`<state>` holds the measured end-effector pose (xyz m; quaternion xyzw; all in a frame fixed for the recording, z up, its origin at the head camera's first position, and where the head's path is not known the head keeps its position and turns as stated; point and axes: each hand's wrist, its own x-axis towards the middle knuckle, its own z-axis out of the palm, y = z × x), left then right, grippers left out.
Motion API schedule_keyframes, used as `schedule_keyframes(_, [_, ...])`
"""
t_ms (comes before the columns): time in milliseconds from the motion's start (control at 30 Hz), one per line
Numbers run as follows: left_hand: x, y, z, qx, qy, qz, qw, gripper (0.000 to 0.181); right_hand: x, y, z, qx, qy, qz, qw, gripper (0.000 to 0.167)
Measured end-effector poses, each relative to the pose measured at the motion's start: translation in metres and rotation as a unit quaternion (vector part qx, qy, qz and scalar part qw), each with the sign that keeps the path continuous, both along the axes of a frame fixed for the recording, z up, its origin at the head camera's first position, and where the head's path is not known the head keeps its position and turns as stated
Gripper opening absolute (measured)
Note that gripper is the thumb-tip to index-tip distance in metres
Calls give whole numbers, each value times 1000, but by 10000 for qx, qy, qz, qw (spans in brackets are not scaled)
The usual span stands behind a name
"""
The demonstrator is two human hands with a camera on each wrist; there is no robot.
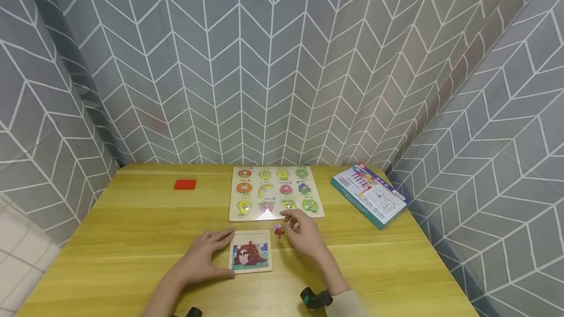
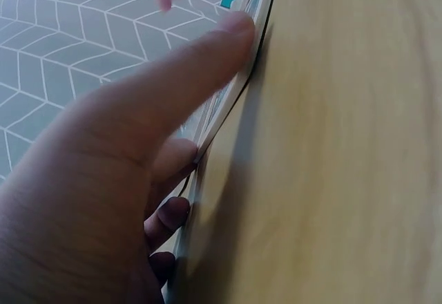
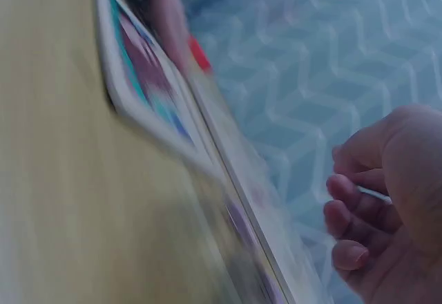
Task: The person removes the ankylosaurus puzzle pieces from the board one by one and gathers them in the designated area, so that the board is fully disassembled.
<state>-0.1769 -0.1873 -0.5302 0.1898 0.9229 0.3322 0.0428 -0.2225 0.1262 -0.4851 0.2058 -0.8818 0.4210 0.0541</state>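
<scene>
Behind and beside the yellow wood-grain desk [image 1: 387, 278] we see grey fabric curtains [image 1: 264, 62] with white chevrons; left of it, pale tiles [image 1: 19, 258].

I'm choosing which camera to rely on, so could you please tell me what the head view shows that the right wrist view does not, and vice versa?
Only the head view shows the teal-edged box and readable fruit pictures. Only the right wrist view shows the palm side of the right hand, with nothing visible in it. Both share that hand, the left hand, framed puzzle, red block, fruit board, table and patterned curtain.
</scene>
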Motion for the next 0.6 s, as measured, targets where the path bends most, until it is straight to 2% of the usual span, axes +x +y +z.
schedule_keyframes(167, [1,-2,2,-45,123,-153,9998,105,9,-50,-2,364,-471,1073,9924,25])
schedule_keyframes(267, [1,-3,1,-83,180,-238,9995,102,12,-70,-7,530,-652,1474,9855,22])
schedule_keyframes(433, [0,-2,-1,-47,164,-253,9995,103,15,-83,-20,525,-908,1647,9808,18])
schedule_keyframes(533, [0,-3,-2,-5,140,-248,9996,104,16,-86,-26,448,-890,1680,9807,18])
schedule_keyframes(600, [-1,-4,-2,20,116,-244,9996,103,17,-87,-28,504,-730,1646,9824,19])
